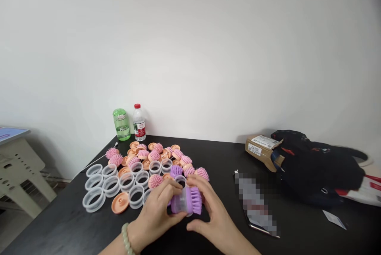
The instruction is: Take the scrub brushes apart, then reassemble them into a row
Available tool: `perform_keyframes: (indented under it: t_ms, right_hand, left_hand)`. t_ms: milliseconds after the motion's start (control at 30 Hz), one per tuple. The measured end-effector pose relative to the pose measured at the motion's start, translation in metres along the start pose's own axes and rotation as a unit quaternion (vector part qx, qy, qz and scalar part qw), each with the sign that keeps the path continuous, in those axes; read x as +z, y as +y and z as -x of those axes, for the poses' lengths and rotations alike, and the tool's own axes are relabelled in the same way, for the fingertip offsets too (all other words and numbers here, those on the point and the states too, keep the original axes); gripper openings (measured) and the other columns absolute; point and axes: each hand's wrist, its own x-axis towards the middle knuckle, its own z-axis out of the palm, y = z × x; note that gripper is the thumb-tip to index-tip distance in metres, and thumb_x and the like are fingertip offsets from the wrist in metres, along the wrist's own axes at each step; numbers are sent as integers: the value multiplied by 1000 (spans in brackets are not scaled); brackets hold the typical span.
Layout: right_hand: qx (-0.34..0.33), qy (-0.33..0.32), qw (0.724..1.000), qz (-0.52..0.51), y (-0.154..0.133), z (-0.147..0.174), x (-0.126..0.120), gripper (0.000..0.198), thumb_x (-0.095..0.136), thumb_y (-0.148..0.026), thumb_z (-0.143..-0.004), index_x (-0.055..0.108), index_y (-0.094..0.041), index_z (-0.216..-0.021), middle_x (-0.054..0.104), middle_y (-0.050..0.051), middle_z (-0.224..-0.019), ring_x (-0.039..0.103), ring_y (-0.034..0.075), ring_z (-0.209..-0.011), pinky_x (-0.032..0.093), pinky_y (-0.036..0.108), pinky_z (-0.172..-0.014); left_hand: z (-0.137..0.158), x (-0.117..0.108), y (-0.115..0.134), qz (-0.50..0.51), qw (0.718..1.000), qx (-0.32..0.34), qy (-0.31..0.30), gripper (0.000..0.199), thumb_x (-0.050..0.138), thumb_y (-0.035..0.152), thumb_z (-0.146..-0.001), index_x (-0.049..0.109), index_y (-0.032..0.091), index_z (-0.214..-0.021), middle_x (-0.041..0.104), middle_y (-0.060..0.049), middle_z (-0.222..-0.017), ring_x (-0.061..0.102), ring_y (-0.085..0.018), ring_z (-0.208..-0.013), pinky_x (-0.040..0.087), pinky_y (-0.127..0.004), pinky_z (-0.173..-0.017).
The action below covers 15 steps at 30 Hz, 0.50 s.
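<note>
A purple-bristled scrub brush [195,200] with a clear, purple-ended body lies on its side in the air, bristles facing right. My left hand [157,203] is closed around the clear body, its thumb along the underside. My right hand [212,211] curves around the bristle end, thumb and fingers apart; whether its fingers touch the brush behind is hidden. Just beyond my hands are clear plastic rings [127,181], orange round caps [120,203], pink bristle heads [155,181] and another purple bristle head [176,171].
A green-lidded container [122,126] and a red-capped bottle [139,124] stand at the table's back left. To the right lie a phone [256,207] with a blurred screen, a cardboard box [258,152], a black bag [321,171] and a small white card [334,219].
</note>
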Motion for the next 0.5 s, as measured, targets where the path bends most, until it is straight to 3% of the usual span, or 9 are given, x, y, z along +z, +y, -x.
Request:
perform_keyframes:
  t_ms: [67, 233, 400, 500]
  right_hand:
    - [37, -4, 999, -21, 3, 0, 0, 77, 78, -60, -70, 53, -28, -136, 58, 13, -135, 55, 34, -125, 48, 46, -102]
    - [42, -21, 998, -28, 3, 1, -1, 48, 70, -51, -83, 62, -28, -124, 61, 11, -132, 55, 33, -126, 45, 47, -105]
    - [57, -10, 996, -70, -1, 0, -2, 73, 77, -55, -73, 52, -28, -136, 59, 13, -134, 57, 34, -123, 49, 48, -101]
    - [78, -21, 994, -76, -2, -1, -2, 58, 72, -57, -78, 61, -25, -125, 63, 14, -126, 59, 33, -120, 50, 46, -100]
  left_hand:
    - [3, 1, 0, -17, 999, 27, 1, 31, 69, 14, -81, 51, 20, -105, 67, -9, -102, 68, -21, -92, 59, -33, -80]
    - [6, 2, -1, -37, 998, 55, -7, 28, 65, 10, -84, 51, 17, -108, 65, -12, -104, 67, -21, -95, 59, -32, -80]
    - [5, 2, -2, -23, 999, 43, -7, 29, 67, 15, -84, 50, 18, -107, 64, -11, -104, 66, -22, -95, 58, -34, -82]
    - [4, 2, 0, -18, 998, 56, -21, 29, 67, 12, -84, 50, 17, -107, 62, -11, -103, 64, -21, -92, 57, -32, -78]
